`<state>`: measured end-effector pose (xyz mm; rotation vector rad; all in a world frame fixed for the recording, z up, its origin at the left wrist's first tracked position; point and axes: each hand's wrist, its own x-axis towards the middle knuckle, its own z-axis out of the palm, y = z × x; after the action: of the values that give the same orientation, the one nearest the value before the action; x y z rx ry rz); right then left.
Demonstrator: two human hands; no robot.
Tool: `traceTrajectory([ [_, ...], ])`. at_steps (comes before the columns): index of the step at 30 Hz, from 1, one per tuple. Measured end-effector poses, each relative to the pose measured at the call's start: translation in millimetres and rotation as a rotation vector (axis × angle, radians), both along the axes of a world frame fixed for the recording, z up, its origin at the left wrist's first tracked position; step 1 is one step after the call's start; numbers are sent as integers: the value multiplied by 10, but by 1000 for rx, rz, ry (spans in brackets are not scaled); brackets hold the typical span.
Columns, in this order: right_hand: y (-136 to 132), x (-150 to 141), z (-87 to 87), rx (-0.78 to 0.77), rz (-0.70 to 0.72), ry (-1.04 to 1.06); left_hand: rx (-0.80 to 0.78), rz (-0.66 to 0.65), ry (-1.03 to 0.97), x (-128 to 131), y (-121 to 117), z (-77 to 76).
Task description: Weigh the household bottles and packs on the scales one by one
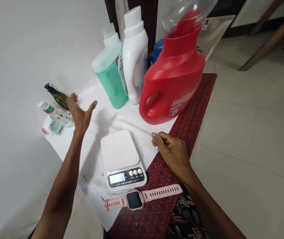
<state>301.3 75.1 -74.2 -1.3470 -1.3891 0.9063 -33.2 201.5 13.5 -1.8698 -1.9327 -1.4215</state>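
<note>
My left hand (81, 114) is open, thumb and fingers apart, slightly blurred. It reaches in front of a dark green pump bottle (59, 99) and beside a clear plastic bottle (60, 116) with a green label; both lean to the left. I cannot tell whether it touches either. My right hand (173, 151) is closed, thumb against curled fingers, over the edge of the white sheet (144, 127); anything inside the fingers is hidden. Between my hands lies a white digital kitchen scale (120, 151) with a lit display and a bare platform. A pink-strapped smartwatch (135, 199) lies before it.
At the back stand a green liquid bottle (114, 84), a white jug (133, 59), a blue container (157, 49) and a large red detergent jug (171, 84) with clear plastic on top. A small packet (53, 126) sits by the wall. Red patterned cloth (156, 179) borders the right edge.
</note>
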Motion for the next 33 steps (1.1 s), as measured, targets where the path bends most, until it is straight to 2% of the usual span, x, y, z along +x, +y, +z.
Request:
traceTrajectory([
  [4, -5, 19, 20, 16, 2, 19, -61, -215, -300, 797, 544, 15],
  [7, -6, 28, 31, 24, 4, 37, -50, -288, -515, 1154, 853, 57],
  [11, 3, 30, 28, 34, 6, 43, 58, -291, -751, 1351, 981, 121],
  [14, 4, 31, 27, 36, -5, 35, 107, -167, -782, 1305, 903, 148],
  [17, -4, 35, 33, 17, 0, 18, 151, -59, -747, 1086, 706, 172],
  [19, -9, 35, 35, 6, 1, 0, 193, -82, -702, 886, 497, 208],
  [25, 3, 8, 7, 5, -11, -16, 323, -152, -662, 403, -462, 507],
  [29, 6, -19, -16, 22, -23, -10, 277, -215, -676, 292, -1091, 669],
  [33, -3, -35, -26, 36, -22, -11, 221, -291, -687, 368, -1487, 638],
])
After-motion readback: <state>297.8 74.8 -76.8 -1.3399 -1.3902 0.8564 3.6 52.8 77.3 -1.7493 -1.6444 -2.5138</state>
